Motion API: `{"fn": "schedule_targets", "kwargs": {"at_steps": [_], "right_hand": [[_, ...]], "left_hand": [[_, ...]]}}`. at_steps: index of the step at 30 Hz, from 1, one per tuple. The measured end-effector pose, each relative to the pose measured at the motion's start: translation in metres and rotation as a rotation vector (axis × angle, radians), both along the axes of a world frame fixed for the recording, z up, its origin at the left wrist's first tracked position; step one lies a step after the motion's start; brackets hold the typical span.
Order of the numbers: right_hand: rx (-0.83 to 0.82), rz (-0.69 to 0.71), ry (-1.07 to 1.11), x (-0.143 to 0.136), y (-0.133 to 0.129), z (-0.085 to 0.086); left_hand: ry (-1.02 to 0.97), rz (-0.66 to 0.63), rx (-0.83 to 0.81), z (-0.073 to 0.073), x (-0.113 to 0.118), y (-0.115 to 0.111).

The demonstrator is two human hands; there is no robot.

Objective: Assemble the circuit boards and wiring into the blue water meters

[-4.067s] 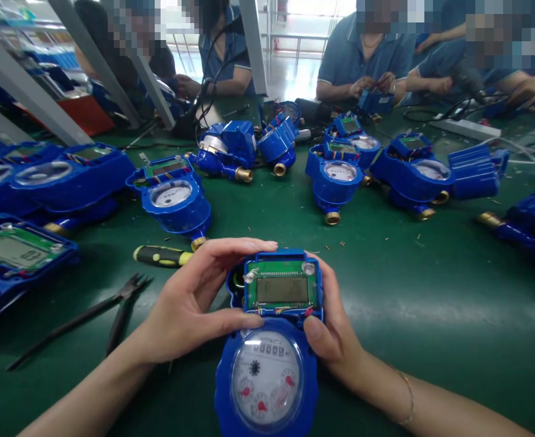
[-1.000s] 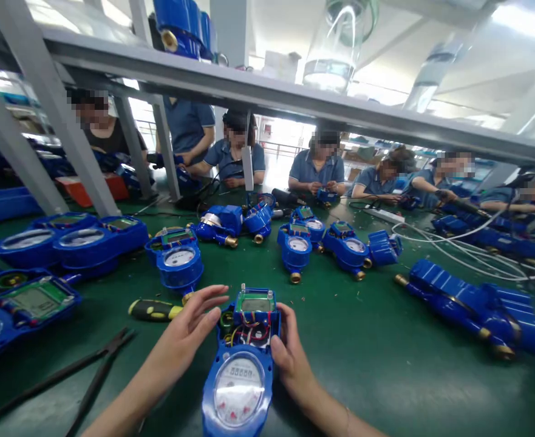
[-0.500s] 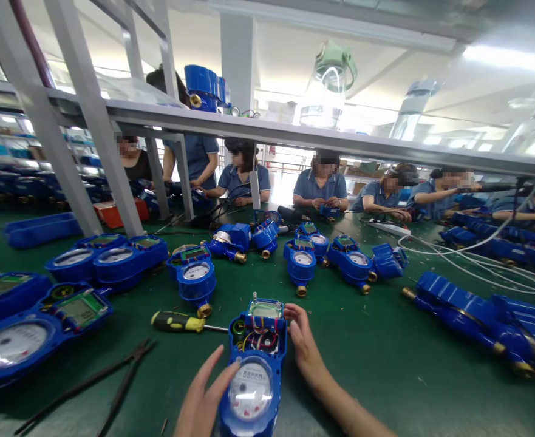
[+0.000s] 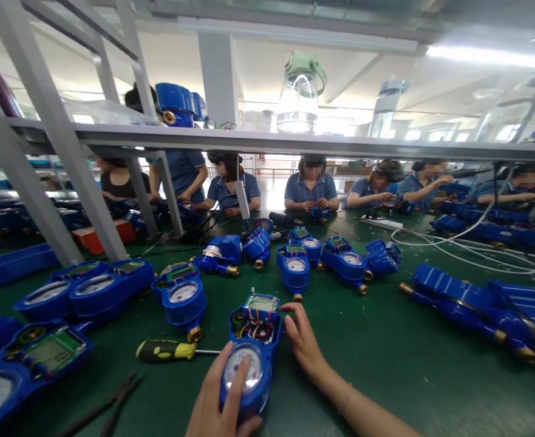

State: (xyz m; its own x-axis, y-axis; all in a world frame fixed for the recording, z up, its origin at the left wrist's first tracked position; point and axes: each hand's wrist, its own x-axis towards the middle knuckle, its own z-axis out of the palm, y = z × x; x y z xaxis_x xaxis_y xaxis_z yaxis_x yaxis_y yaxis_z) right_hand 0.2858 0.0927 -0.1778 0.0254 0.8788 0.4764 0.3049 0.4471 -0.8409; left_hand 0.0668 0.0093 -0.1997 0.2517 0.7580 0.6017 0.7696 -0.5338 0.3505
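Note:
A blue water meter [image 4: 249,394] lies in front of me, its dial facing up and its upper compartment open, with coloured wires and a small display board [image 4: 262,303] raised at the top. My left hand [image 4: 224,394] lies over the meter's lower left side, fingers spread across the dial and around the body. Beside the board's right edge is my right hand [image 4: 303,340], fingers apart and slightly curled, holding nothing. A yellow and black screwdriver [image 4: 167,351] lies left of the meter, its shaft reaching toward it.
Dark pliers [image 4: 122,394] lie at lower left. Several blue meters [image 4: 184,297] stand around the green table [image 4: 362,388]; large ones [image 4: 453,306] lie at right with white cables [image 4: 467,243] behind. A shelf [image 4: 249,141] crosses above; several people sit opposite.
My left hand has moved from the meter's left edge onto its dial. My right hand stays beside the board. The camera view has shifted, so the tools and left-hand meters appear further left and lower.

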Motion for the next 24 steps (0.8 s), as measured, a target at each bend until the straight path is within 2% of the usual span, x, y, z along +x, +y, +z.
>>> {"fn": "schedule_targets", "kwargs": {"at_steps": [3, 6, 8, 11, 16, 20, 22, 24], "right_hand": [[0.035, -0.074, -0.034, 0.006, 0.006, 0.0], [0.045, -0.118, -0.072, 0.009, 0.008, 0.0], [0.051, -0.123, -0.104, 0.009, 0.007, 0.001], [0.071, -0.113, -0.159, 0.008, 0.005, 0.001], [0.167, -0.071, -0.255, -0.002, -0.004, 0.007], [0.308, 0.047, -0.338, -0.011, -0.024, 0.013], [0.462, 0.131, -0.391, -0.016, -0.036, 0.01], [0.624, 0.221, -0.412, -0.025, -0.046, 0.0]], "left_hand": [[-0.018, -0.065, -0.126, 0.024, 0.001, 0.031], [-0.049, -0.107, -0.175, 0.041, 0.0, 0.061], [-0.034, -0.132, -0.182, 0.046, -0.003, 0.077], [-0.01, -0.151, -0.162, 0.045, -0.005, 0.087], [-0.002, -0.095, -0.061, 0.038, -0.004, 0.082], [-0.003, -0.04, 0.097, 0.034, -0.008, 0.066], [0.004, -0.149, 0.118, 0.029, -0.008, 0.055], [-0.002, -0.343, 0.038, 0.021, -0.002, 0.044]]}}
